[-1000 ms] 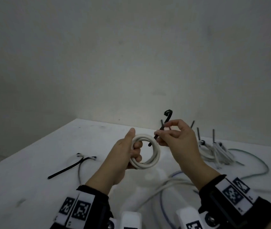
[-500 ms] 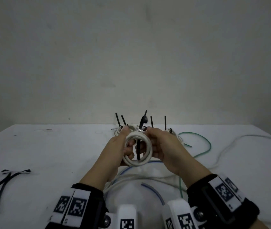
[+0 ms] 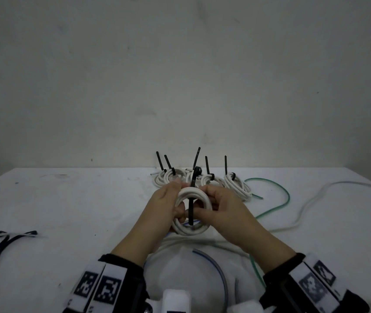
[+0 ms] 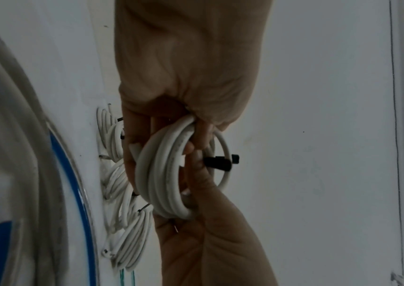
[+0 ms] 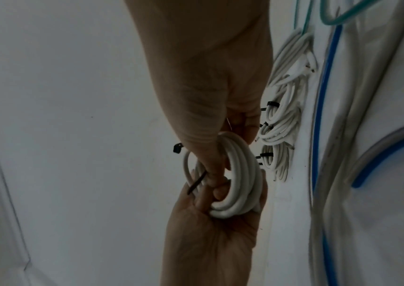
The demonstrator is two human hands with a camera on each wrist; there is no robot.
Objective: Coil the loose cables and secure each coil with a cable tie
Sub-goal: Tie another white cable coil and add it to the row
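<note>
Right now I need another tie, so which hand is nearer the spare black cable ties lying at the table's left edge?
Left. The left hand grips the white cable coil on the side facing the spare cable ties; the right hand pinches the black cable tie farther away.

A plain wall in a dull grey-green fills the upper half of the head view, unbroken by any window or shelf, with faint smudges and a few small dark specks on it. Below it stands a white table whose far edge meets the wall in a straight line. The tabletop is matte and lightly marked, with small dark flecks near its far left corner and toward its left edge. The light is dim and even, brightest on the tabletop, and casts only soft shadows.
</note>
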